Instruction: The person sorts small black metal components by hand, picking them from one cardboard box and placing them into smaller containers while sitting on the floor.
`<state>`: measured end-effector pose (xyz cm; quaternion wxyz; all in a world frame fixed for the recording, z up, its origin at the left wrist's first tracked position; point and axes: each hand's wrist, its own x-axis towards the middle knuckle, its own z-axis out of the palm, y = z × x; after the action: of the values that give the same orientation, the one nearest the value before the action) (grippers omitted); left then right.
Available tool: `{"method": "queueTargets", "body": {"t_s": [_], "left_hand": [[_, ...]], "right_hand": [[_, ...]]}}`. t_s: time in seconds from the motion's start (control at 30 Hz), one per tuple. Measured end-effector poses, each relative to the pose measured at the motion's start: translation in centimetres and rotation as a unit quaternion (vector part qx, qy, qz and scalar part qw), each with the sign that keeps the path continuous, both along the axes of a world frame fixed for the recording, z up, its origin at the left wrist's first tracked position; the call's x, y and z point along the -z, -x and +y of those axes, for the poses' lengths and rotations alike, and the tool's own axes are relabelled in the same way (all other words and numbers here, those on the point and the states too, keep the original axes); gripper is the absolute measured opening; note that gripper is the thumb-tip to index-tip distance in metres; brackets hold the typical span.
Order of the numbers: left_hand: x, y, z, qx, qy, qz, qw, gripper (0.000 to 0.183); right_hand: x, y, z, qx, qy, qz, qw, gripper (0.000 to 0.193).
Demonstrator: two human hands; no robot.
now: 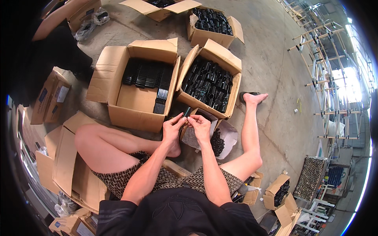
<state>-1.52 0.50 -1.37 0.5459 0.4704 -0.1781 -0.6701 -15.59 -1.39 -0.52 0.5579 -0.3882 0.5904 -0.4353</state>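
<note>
My left hand [173, 127] and my right hand [199, 126] meet in front of me, both closed with fingertips on a small black tube-like part [188, 111]. It points up and away from me between them; its exact kind I cannot make out. Just beyond my left hand stands an open carton [136, 118] with neat rows of black parts [147, 74] along its far and right sides. Right of it, a second carton [204, 107] is filled with jumbled glossy black parts [208, 84]. Small dark pieces [217, 142] lie in a pale lined box [229, 135] beside my right wrist.
More open cartons stand at the far side [210, 37], by my left knee [63, 165] and at the lower right [277, 188]. Another person's arm [55, 19] shows at upper left. Metal tube racks [327, 70] line the right. My bent legs flank the work.
</note>
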Motion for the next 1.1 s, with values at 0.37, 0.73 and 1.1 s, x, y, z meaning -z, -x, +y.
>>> {"method": "queueTargets", "body": {"t_s": [0.37, 0.73, 1.1], "left_hand": [[-0.9, 0.0, -0.1, -0.003, 0.011, -0.012, 1.0, 0.039], [-1.4, 0.3, -0.1, 0.008, 0.022, -0.024, 0.999, 0.039], [-0.2, 0.2, -0.2, 0.018, 0.004, -0.049, 0.999, 0.037]], "right_hand": [[0.4, -0.4, 0.7, -0.006, -0.013, 0.003, 1.0, 0.019], [-1.2, -0.1, 1.0, -0.009, 0.052, 0.11, 0.993, 0.019], [-0.3, -0.6, 1.5, 0.006, 0.077, 0.156, 0.985, 0.017]]}}
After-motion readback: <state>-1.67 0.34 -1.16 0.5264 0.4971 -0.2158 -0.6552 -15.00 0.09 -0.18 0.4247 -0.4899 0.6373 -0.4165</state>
